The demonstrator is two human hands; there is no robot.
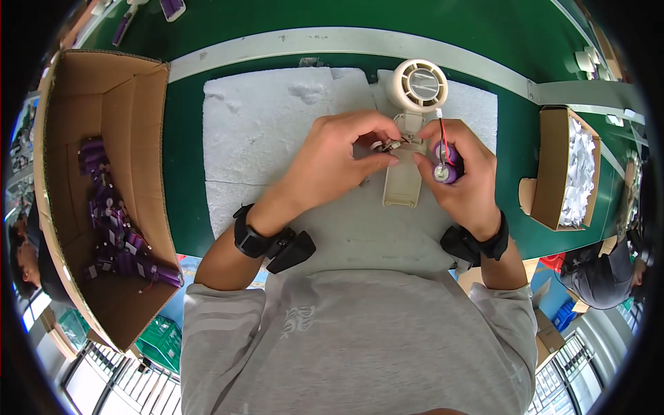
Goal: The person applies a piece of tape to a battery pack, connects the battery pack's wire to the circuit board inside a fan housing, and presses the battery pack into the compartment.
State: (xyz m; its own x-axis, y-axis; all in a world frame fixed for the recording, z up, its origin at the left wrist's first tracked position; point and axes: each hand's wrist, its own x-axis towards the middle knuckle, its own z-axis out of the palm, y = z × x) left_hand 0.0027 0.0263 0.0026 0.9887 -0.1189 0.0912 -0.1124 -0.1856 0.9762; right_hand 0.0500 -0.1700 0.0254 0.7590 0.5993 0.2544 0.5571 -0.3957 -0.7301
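Right hand (pixel 472 177) was curled firmly around purple battery pack (pixel 446 173). Left hand (pixel 330 156) was half-spread about wired part (pixel 393 145); firm hold could not be told. Fan handle (pixel 402 185) lay between hands, toward 9 o'clock from pack, long axis near 12-to-6 o'clock, fan head (pixel 419 84) at 12.

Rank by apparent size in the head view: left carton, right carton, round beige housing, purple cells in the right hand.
1. Left carton
2. Right carton
3. Round housing
4. Held cells, partly hidden
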